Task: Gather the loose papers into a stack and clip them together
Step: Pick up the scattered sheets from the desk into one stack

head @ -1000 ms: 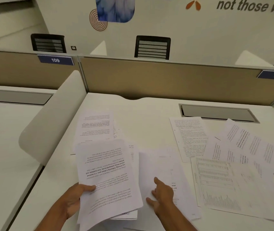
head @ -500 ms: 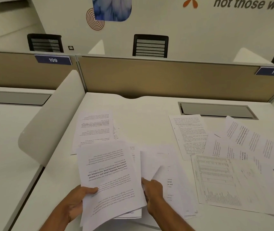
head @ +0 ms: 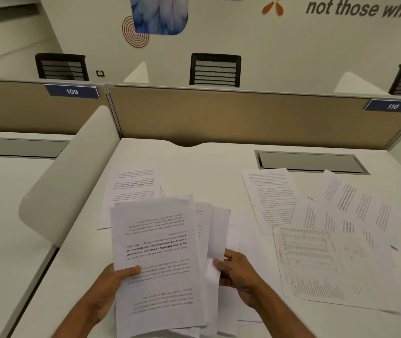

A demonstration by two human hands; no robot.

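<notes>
Gathering papers at near edge of desk (head: 219,162). Left hand (head: 111,286) grips stack (head: 160,252), thumb on top, fingers hidden underneath. Right hand (head: 238,272), flat on desk a second ago, now pinches lifted sheets (head: 215,240) against stack's right edge. More sheets joined; loose papers (head: 316,252) at right and far-left page (head: 133,184) remain; clipping not yet begun

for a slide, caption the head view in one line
Left hand and right hand grip a paper stack over the white desk, loose sheets spread at right.
</notes>
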